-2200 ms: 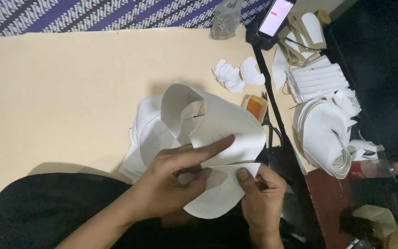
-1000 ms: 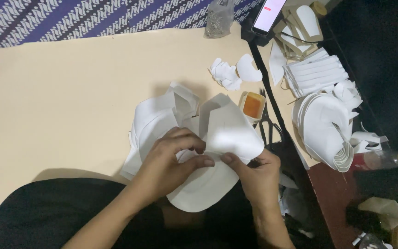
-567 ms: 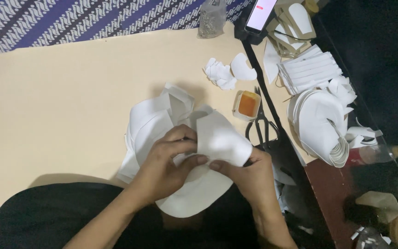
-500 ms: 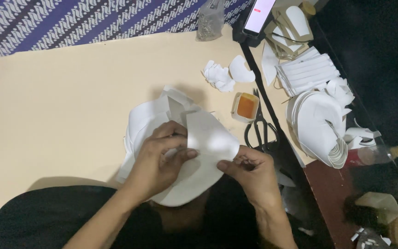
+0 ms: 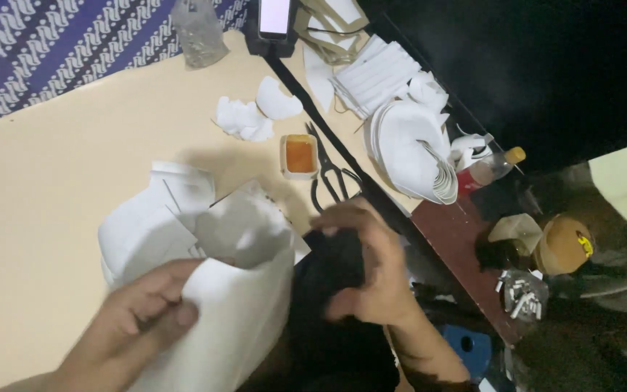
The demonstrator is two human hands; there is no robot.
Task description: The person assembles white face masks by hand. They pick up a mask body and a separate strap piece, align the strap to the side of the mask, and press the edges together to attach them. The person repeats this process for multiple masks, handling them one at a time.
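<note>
- Cloth [image 5: 52, 58], blue with a white pattern, runs along the far left edge of the pale surface [image 5: 59, 174]
- I see my left hand [image 5: 143, 319] low at the near left, blurred, its grip closed on the lower part of a white folded sheet [image 5: 244, 290], fingers curled over the fold
- that sheet stands up from the surface just in front of me, with more white sheets [image 5: 146, 225] lying under and behind it to the left
- a clear crumpled bag [image 5: 199, 33] sits at the far edge, and white paper scraps [image 5: 255, 116] lie nearer, well apart from my hands
- a small tray of orange paste [image 5: 300, 155] rests just beyond the sheet, with dark scissors [image 5: 330, 178] right beside it
- a phone [image 5: 275, 16] with a lit screen stands at the far edge
- my right hand [image 5: 368, 268] is off the sheet, just to its right, fingers bent over something dark; I cannot tell whether its grip holds anything
- a stack of curved white cut pieces [image 5: 411, 145] lies near the right edge of the surface, a pile of flat ones [image 5: 375, 72] behind it
- a small bottle with an orange cap [image 5: 491, 168] lies beside that stack
- a round tan lidded tub [image 5: 564, 243] sits at far right in the dark
</note>
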